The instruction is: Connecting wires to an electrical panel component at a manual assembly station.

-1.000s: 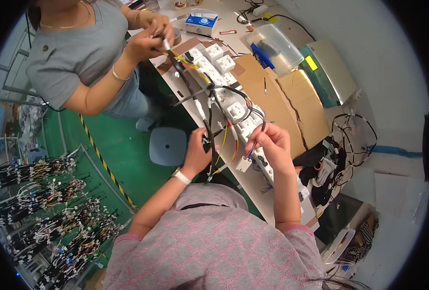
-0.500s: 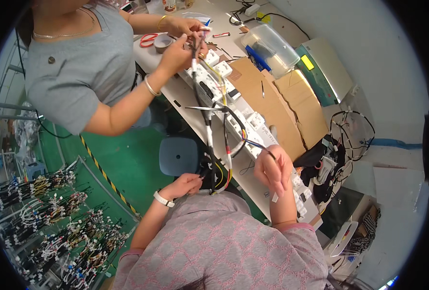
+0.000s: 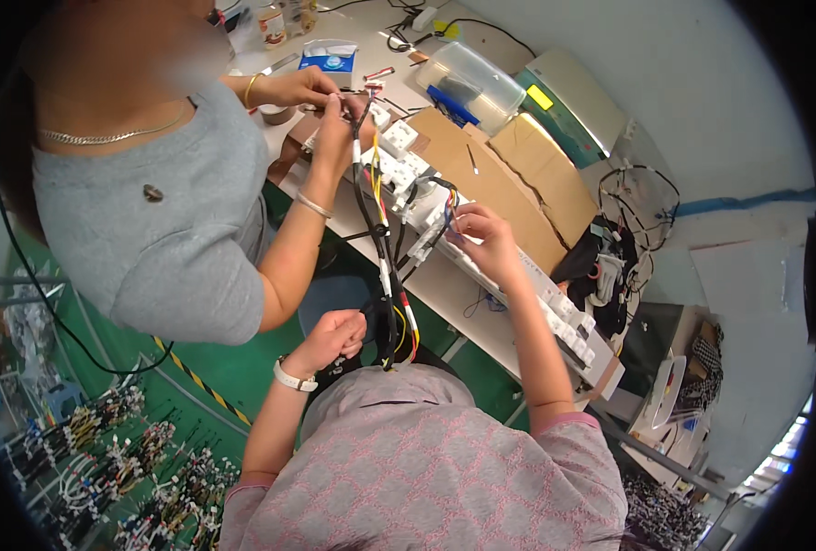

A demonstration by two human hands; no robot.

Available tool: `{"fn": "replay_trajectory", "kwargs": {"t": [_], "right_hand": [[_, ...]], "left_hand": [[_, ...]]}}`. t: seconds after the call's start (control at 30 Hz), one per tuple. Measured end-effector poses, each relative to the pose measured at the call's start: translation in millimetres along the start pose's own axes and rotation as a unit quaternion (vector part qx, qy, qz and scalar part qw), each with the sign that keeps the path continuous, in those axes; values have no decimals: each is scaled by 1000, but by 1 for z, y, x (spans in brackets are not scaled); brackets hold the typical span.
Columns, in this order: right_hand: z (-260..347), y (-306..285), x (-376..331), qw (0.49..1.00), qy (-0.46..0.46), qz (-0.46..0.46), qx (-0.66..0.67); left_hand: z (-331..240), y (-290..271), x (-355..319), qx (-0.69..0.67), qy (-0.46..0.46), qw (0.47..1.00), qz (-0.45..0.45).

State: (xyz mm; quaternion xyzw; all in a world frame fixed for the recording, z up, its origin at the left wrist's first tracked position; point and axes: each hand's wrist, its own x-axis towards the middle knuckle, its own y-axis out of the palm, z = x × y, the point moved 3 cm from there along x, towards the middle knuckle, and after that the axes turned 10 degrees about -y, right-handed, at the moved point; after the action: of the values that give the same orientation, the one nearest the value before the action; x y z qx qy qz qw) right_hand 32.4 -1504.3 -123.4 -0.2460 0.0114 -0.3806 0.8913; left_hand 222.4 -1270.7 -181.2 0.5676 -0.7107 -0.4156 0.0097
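A long wire harness, wrapped in black with white bands and yellow and red wires, runs from the co-worker's hands down toward my lap. My right hand is raised over the table edge, its fingertips pinching a branch of thin coloured wires beside the white connector blocks. My left hand is closed in a loose fist, left of the harness and near my lap; whatever is inside it is hidden. At the harness's far end, a co-worker's hands work on its tip.
A row of white blocks lies along the table. Beyond it are cardboard, a clear plastic box and a green-grey machine. A stool stands below the table. Many harnesses hang on racks at lower left.
My right hand has moved up and left, fingers now pinching the coloured wires. My left hand has shifted slightly left, away from the harness. The co-worker has leaned closer.
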Motion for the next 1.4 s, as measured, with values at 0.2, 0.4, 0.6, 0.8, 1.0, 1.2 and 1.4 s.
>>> {"fn": "replay_trajectory", "kwargs": {"t": [0.2, 0.4, 0.6, 0.8, 1.0, 1.2, 1.4], "right_hand": [[-14, 34, -7, 987, 13, -124, -100], [-39, 37, -17, 984, -40, -126, -123], [-38, 38, -18, 984, -5, -177, -32], [-42, 36, -21, 980, 34, -187, -62], [-45, 35, -23, 975, 63, -195, -79], [-33, 39, -24, 943, -154, -170, -243], [-18, 53, -23, 893, -227, -141, -363]], "left_hand": [[24, -5, 20, -14, -4, 1000, -8], [38, -4, 38, 4, 19, 1000, -23], [28, 2, 47, 68, -20, 997, -39], [34, -5, 54, 83, -31, 995, -33], [29, -4, 58, 78, 13, 996, -29], [37, -4, 63, 55, -31, 996, -59], [53, -11, 60, 97, 15, 989, -108]]}}
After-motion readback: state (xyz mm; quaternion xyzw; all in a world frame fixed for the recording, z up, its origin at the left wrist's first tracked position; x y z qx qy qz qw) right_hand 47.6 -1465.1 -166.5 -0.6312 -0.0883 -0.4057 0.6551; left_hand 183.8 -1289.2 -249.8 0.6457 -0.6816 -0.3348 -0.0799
